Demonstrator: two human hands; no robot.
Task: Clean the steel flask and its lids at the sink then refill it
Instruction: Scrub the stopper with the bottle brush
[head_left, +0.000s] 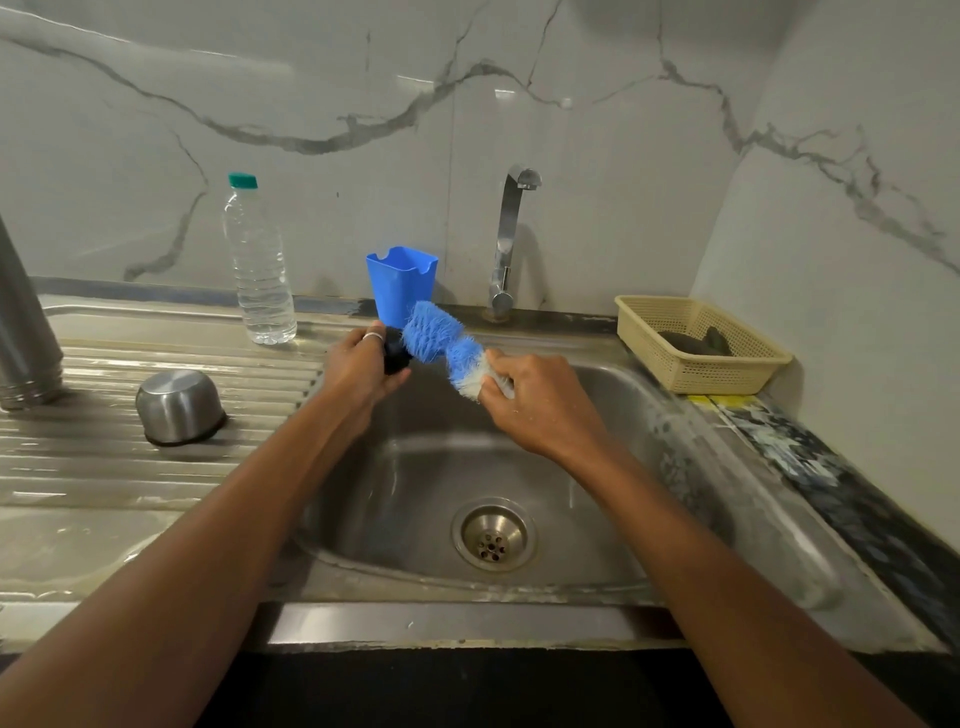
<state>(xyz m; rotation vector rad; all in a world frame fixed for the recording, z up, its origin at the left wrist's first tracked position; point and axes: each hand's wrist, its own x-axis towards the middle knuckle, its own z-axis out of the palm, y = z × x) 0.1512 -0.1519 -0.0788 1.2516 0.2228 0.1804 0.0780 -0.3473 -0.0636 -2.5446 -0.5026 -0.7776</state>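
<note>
Over the back of the sink basin (597, 415), my left hand (358, 369) grips a small black inner lid (397, 355), mostly hidden by my fingers. My right hand (540, 402) grips the lower end of a blue and white bottle brush (441, 345), whose bristles touch the black lid. The steel flask body (23, 332) stands upright at the far left on the drainboard. Its steel cup lid (179, 406) lies upside down on the drainboard ridges. No water runs from the tap (511, 234).
A clear plastic water bottle (260, 265) with a green cap stands at the back of the drainboard. A blue plastic holder (402, 283) sits behind the brush. A beige basket (701, 343) holding a dark scrubber rests on the right counter. The drain (493, 535) lies mid-basin.
</note>
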